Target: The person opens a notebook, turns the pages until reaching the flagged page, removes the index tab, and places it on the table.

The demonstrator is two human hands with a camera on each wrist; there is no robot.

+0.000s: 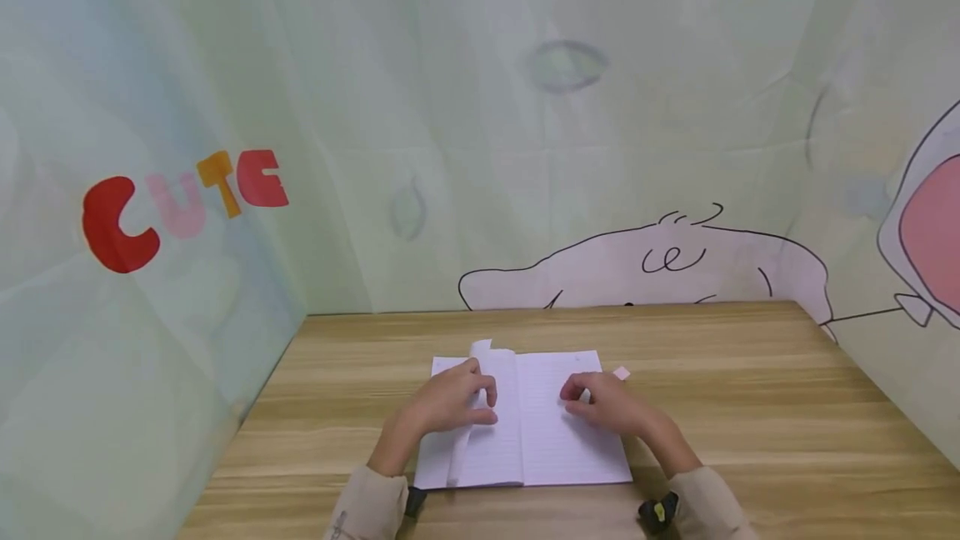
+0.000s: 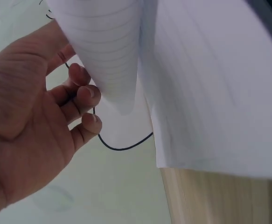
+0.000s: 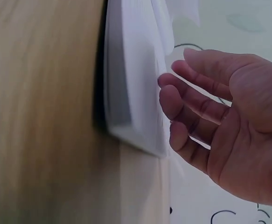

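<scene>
An open notebook [image 1: 573, 440] with lined white pages lies on the wooden table. Over its left side, a loose page [image 2: 105, 51] stands curled up from the spread. My left hand [image 1: 450, 397] is at this curled page, its fingers bent and a gap showing between thumb and forefinger. In the left wrist view, the fingertips [image 2: 90, 95] come right up to the page's edge, and the thumb is partly hidden behind the paper. Above the right-hand page hovers my right hand [image 1: 611, 402], loosely curled with nothing between its fingers. The right wrist view shows its fingertips [image 3: 171, 102] near the page surface.
A small pale pink piece [image 1: 621, 373] shows just past the notebook's right edge. The wooden table [image 1: 750, 407] reaches back to a printed fabric backdrop [image 1: 450, 148], which also runs along both sides. Dark straps [image 1: 658, 513] sit at the wrists.
</scene>
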